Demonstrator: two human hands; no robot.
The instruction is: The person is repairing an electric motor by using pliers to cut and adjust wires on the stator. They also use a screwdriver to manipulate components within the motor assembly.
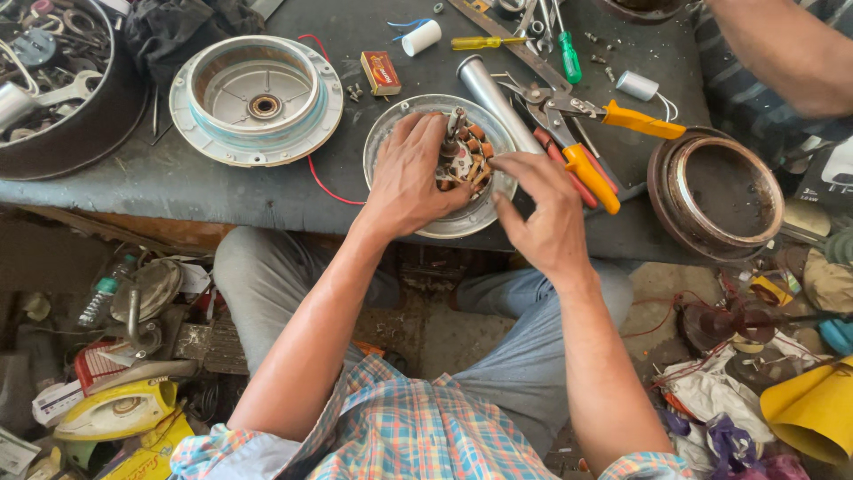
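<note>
- While the dark tabletop (pixel 222 191) is crowded with parts, a round metal motor housing (pixel 462 218) is seen at its front edge.
- Copper-wound stator (pixel 466 160) is seated inside it.
- Left hand (pixel 410 173) is laid over the stator, fingers spread, loosely gripping.
- Right hand (pixel 546 218) fingers are pinched at the windings.

A round pale housing (pixel 256 96) lies on the dark bench (pixel 178 182) near a small red box (pixel 380 72) and a white spool (pixel 421 37). Yellow-handled pliers (pixel 593 142) rest beside a rusty ring (pixel 716 196); a yellow iron (pixel 120 409) sits on the floor
</note>
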